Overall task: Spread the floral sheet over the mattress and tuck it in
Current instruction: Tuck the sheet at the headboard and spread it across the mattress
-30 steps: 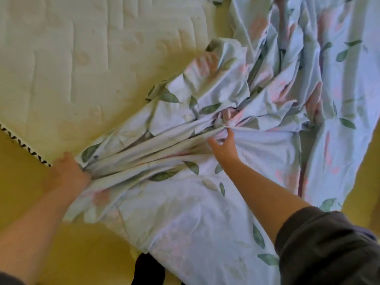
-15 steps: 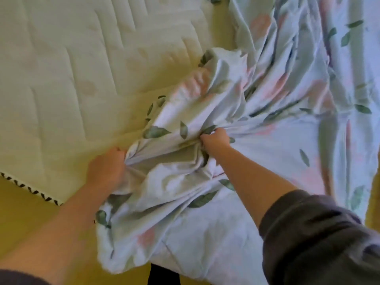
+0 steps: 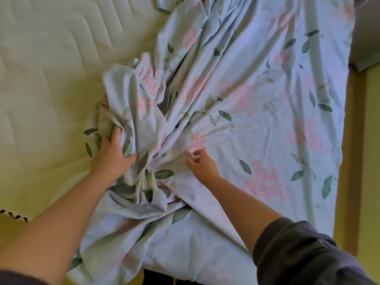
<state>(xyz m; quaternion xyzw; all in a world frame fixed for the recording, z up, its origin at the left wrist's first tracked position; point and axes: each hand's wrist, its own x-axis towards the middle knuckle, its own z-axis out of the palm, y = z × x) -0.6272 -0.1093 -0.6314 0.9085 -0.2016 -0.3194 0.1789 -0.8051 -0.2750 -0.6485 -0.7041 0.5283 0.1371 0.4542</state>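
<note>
The left grip (image 3: 112,155) is clenched on a thick bunch of the floral sheet (image 3: 257,99), thumb dug into the folds on the far side and fingers pressed into the gather on the near side. The right grip (image 3: 202,165) hangs released just above the cloth beside that gather, fingers loosely curled round nothing that can be seen.

From the bunch, creases fan out toward the far right. The sheet lies fairly flat over the right part of the mattress (image 3: 51,68) and hangs over its near edge, while the quilted left part is bare.

The cloth looks thin, light and limp. It should slide easily over the quilting but will crumple rather than push, so it is likely to travel only when pulled. A hem or corner would give better hold than a mid-cloth wad, one grip on each side to draw it taut leftward.

No hem or corner can be picked out within the bunch. The sheet's far end runs out of the top of the view, and its near drop is cut off at the bottom. How far it hangs on the right side cannot be told. A grey shape (image 3: 366,38) at the upper right is too cropped to name.
</note>
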